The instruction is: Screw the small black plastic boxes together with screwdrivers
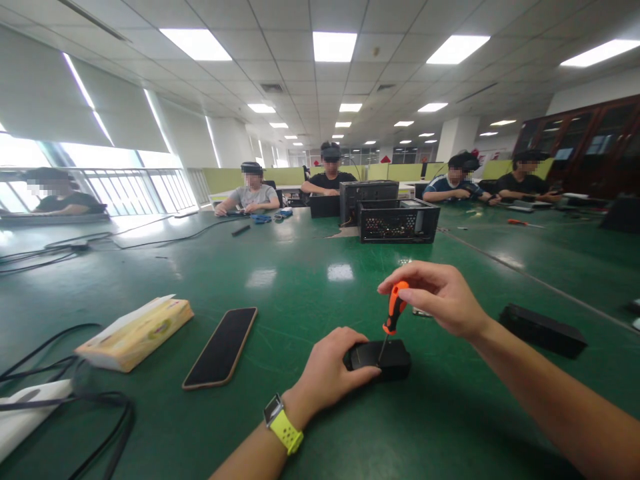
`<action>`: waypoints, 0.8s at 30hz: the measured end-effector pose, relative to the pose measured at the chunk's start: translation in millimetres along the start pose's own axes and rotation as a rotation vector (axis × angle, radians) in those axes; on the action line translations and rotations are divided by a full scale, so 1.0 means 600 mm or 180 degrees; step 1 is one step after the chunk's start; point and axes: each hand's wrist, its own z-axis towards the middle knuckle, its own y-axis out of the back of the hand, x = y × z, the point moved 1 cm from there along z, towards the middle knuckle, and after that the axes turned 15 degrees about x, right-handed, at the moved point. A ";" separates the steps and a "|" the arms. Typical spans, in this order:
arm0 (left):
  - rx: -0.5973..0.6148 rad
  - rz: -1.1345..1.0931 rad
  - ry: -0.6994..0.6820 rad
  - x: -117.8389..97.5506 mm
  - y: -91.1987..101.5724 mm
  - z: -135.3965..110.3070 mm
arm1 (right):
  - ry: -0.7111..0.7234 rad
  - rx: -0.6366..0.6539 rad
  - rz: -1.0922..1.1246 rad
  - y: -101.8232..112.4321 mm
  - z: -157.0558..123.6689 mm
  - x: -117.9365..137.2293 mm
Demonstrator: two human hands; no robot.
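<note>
My right hand (443, 297) pinches the top of a small orange-handled screwdriver (394, 313), which stands nearly upright with its tip on a small black box (387, 357) lying on the green table (310, 280). My left hand (330, 373), with a yellow-strapped watch on the wrist, presses against the left end of that box, its fingers curled around it.
A phone (221, 347) lies face up left of my hands, beside a tissue box (135, 331) and black cables (75, 393). A second black box (543, 330) lies to the right. An open computer case (397, 220) stands farther back. Several people sit at the far side.
</note>
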 end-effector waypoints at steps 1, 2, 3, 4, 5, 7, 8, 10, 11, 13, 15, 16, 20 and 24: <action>0.0000 -0.0003 0.0002 0.000 0.000 0.000 | 0.0046 0.0048 -0.0148 0.002 0.001 0.002; -0.0003 -0.0004 0.0008 0.001 -0.001 0.000 | 0.0110 0.0094 -0.0323 0.003 0.002 0.003; -0.0005 -0.0001 0.0017 0.001 -0.001 0.000 | 0.0180 0.0124 -0.0505 0.003 0.003 0.005; -0.0008 0.0004 0.0027 0.001 -0.001 0.000 | 0.0245 0.0123 -0.0679 0.003 0.004 0.006; -0.0008 0.0006 0.0034 0.001 -0.001 0.000 | 0.0283 0.0098 -0.0827 0.003 0.004 0.007; -0.0008 0.0008 0.0036 0.001 -0.001 0.000 | 0.0270 -0.0019 -0.0972 0.001 0.004 0.007; -0.0009 0.0008 0.0034 0.001 -0.001 0.000 | 0.0230 -0.0090 -0.0967 0.001 0.003 0.006; -0.0005 0.0003 0.0025 0.001 -0.001 0.001 | 0.0139 -0.0160 -0.0844 0.000 0.000 0.005; -0.0004 -0.0001 0.0019 0.001 -0.001 0.001 | 0.0100 -0.0141 -0.0767 0.000 -0.001 0.004; -0.0007 -0.0013 0.0008 0.002 -0.001 0.001 | 0.0083 -0.0044 -0.0689 0.001 -0.002 0.003; -0.0005 -0.0019 0.0007 0.002 -0.001 0.001 | 0.0168 0.0033 -0.0791 0.002 0.000 0.005; -0.0002 -0.0016 0.0012 0.002 -0.001 0.001 | 0.0224 0.0037 -0.0900 0.003 0.001 0.006; 0.0005 0.0005 0.0040 0.002 -0.001 0.002 | 0.0346 -0.0037 -0.1196 0.001 0.004 0.009; 0.0014 0.0008 0.0021 0.003 0.000 0.002 | 0.0207 -0.0077 -0.0951 0.001 0.001 0.008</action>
